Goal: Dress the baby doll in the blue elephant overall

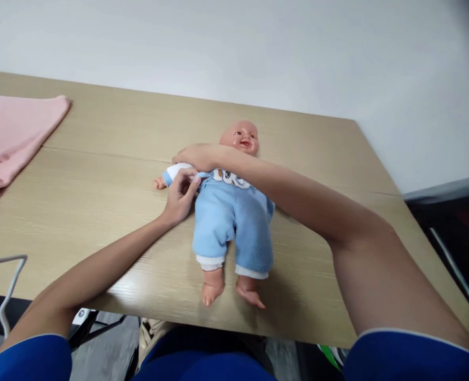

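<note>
Doll (pixel 232 211) on its back at mid-table, long axis running near to far, head toward the wall (pixel 258 47), bare feet toward the person. Left hand (pixel 181 196) pinches the doll's sleeve (pixel 171 173); right hand (pixel 196 156) curls over the shoulder, grip unclear. Wooden table (pixel 99 159), light grain. Pink cloth (pixel 12 132) at far left, well apart. Plain white wall behind.

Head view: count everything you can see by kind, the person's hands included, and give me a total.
baby doll: 1
pink cloth: 1
white wire hanger: 1
hands: 2 (left hand, right hand)
total: 5
</note>
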A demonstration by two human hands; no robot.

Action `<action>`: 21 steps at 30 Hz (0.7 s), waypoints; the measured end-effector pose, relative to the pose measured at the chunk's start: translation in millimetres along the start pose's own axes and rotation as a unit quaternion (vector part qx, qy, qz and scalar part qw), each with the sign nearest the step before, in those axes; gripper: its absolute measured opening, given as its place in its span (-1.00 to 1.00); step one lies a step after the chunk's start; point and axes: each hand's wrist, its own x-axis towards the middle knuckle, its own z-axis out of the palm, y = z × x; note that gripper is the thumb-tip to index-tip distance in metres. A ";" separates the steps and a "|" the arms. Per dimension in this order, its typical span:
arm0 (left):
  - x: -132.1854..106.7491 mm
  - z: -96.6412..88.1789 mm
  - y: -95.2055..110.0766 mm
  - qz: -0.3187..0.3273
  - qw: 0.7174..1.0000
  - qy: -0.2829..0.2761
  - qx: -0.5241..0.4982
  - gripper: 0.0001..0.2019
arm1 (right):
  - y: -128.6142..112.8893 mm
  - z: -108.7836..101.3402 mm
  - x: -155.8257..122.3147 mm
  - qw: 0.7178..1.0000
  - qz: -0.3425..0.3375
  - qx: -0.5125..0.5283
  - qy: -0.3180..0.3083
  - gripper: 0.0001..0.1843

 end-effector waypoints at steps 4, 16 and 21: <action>-4.1 -2.1 -2.2 -0.001 1.000 -0.007 0.017 -0.60 | -4.8 -9.3 -26.0 0.989 0.010 0.128 0.068 -0.65; -18.7 -3.2 -5.2 0.214 0.960 0.123 0.133 -0.70 | -11.2 -13.2 -79.5 0.968 -0.016 0.184 0.171 -0.57; -10.1 0.7 1.7 0.127 0.977 0.143 0.095 -0.57 | -22.4 -3.8 -91.7 0.975 -0.058 0.093 0.193 -0.57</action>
